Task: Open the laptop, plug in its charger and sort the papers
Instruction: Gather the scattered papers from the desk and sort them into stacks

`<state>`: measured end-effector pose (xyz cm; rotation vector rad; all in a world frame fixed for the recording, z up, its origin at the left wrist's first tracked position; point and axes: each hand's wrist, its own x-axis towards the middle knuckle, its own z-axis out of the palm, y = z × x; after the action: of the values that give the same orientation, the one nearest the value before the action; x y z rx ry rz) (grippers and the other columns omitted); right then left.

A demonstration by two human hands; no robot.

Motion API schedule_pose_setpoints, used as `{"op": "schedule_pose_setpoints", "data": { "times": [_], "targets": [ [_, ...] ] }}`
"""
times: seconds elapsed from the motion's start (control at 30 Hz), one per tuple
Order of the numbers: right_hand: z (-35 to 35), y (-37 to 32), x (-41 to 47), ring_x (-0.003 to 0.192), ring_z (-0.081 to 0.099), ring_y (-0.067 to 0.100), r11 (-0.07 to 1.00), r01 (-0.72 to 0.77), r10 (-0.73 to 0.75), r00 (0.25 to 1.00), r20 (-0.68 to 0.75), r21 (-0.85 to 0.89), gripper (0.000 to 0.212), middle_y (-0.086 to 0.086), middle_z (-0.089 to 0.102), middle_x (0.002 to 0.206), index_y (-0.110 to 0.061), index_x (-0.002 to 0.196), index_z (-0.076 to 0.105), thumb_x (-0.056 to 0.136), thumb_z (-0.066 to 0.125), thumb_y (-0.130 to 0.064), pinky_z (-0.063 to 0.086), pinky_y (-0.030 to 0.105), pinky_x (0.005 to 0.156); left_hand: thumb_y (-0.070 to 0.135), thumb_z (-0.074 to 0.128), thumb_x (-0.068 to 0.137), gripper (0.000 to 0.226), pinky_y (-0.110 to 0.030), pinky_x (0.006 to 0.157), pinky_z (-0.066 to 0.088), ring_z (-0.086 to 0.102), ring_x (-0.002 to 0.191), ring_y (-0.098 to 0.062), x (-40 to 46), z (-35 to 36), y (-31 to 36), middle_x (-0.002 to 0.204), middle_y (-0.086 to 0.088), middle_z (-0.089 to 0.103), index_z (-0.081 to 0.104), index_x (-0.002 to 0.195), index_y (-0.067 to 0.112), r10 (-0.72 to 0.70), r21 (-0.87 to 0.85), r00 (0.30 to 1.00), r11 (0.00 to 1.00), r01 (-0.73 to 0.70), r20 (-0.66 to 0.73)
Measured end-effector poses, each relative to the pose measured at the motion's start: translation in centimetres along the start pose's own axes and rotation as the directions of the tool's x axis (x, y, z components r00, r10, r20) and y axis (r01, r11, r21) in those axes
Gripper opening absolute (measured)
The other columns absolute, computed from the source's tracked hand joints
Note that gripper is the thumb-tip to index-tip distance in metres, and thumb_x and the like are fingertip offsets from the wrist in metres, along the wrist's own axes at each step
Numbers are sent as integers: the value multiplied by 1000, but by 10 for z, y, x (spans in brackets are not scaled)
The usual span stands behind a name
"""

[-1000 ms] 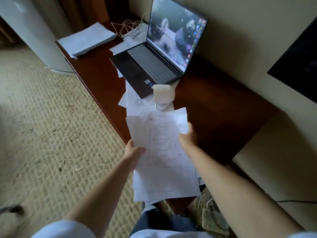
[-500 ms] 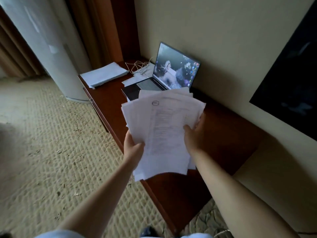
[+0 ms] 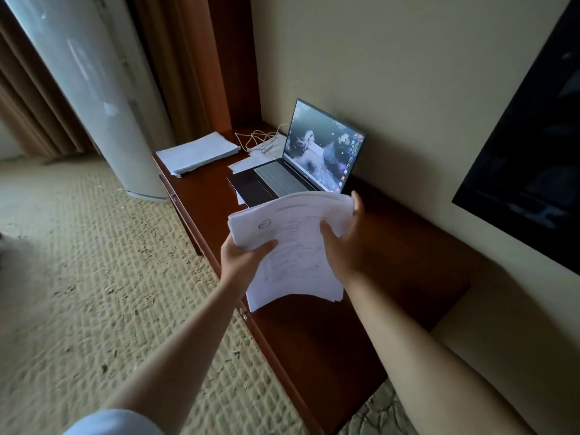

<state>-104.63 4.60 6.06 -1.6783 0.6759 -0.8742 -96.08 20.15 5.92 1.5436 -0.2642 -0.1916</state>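
White printed sheets form the sheaf of papers (image 3: 295,246) that you hold above the dark wooden desk (image 3: 329,340), lifted off its surface so the edges can be squared and the pages looked through. Your left hand (image 3: 241,260) grips the near-left corner, thumb curled over the top sheet beside a small oval stamp. Your right hand (image 3: 343,243) clasps the right edge, thumb on top and fingers reaching round behind; one fingertip shows above the far corner. Holding at two opposite sides probably keeps the loose pages from fanning, yet the lower edge sags and several sheet edges show stepped at the bottom right, so the sheaf is not yet aligned.

Behind the sheaf, the laptop (image 3: 301,171) stands open on the desk with its screen lit and leaned back towards the wall, so the opening step looks done. A white cable (image 3: 260,141) lies coiled just left of the screen; whether it is plugged into the laptop cannot be told. A few loose sheets (image 3: 248,163) rest partly under the laptop's left side. A neat stack of paper (image 3: 199,153) lies at the desk's far-left end, well apart from the laptop, and likely serves as a sorted pile. A dark panel (image 3: 527,152) hangs on the wall to the right.
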Motion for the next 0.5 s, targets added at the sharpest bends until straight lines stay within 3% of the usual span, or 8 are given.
{"op": "schedule_pose_setpoints", "data": {
  "times": [0.07,0.1,0.2,0.3,0.43,0.5],
  "targets": [
    [0,6,-3,122,48,14,995,-97,97,995,14,23,71,1,47,137,-24,144,26,84,62,-12,39,41,107,4,84,66,33,-14,56,53,64,79,-14,0,-1,-2,87,4,66,64,85,22,-41,-6,999,999,41,2],
    [0,7,-4,121,50,17,992,-117,116,993,16,45,68,3,50,134,-24,142,29,83,58,-6,40,43,106,5,84,66,30,-15,56,53,65,77,-14,2,0,-2,86,4,67,65,82,23,-55,-16,998,998,55,-7],
    [2,6,0,120,51,18,989,-118,116,993,24,93,68,3,52,129,-29,133,36,71,47,-3,44,38,101,6,83,68,26,-14,53,52,64,74,-12,5,2,-3,84,3,67,66,80,21,-105,-35,994,994,104,-35],
    [7,17,-7,113,56,22,973,-219,217,976,33,75,63,3,56,119,-23,133,40,79,45,7,46,23,80,6,84,66,26,-18,53,51,64,75,-16,4,2,-10,82,3,66,65,80,17,-177,-11,983,984,176,-42],
    [10,28,-13,110,56,18,969,-235,236,972,-7,75,57,3,57,120,-20,133,42,81,46,5,49,31,87,6,84,66,25,-19,54,52,64,73,-13,3,3,-15,82,1,68,67,80,18,-235,-44,970,972,233,-63],
    [10,30,-17,108,55,16,955,-285,284,958,28,78,55,1,56,117,-18,134,41,84,46,4,48,25,81,6,84,66,25,-23,57,49,64,75,-16,-2,1,-21,82,0,68,66,80,18,-289,-17,956,957,288,-55]
  ]
}}
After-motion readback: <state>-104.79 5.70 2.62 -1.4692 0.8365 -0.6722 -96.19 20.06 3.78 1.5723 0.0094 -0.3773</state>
